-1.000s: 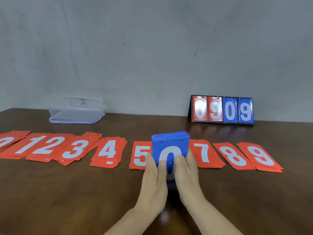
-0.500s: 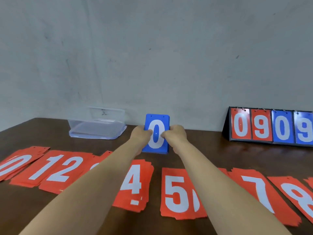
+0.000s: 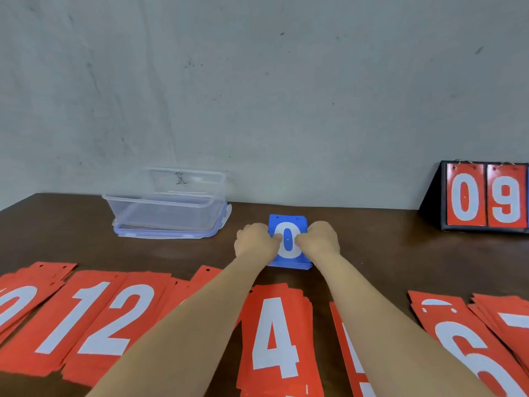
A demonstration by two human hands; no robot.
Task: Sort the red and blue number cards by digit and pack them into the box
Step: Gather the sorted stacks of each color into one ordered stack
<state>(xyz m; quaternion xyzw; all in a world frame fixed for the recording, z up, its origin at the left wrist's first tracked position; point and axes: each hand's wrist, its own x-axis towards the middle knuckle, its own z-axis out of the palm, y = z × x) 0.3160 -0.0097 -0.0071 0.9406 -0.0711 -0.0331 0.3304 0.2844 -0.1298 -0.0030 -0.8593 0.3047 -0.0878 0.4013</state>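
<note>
Item: blue cards (image 3: 289,243), one stack, top card "0".
Hold: left hand (image 3: 256,243) and right hand (image 3: 317,242) curled shut on the stack's side edges, thumbs on its face.
Handling (judged): thin, stiff, slick cards, light but apt to fan; hold by the long edges.
Pose: both forearms stretched forward, roughly parallel.
Location: toward the table (image 3: 386,259) far edge, right of the clear box (image 3: 166,200); red cards (image 3: 274,339) along the near edge.
</note>
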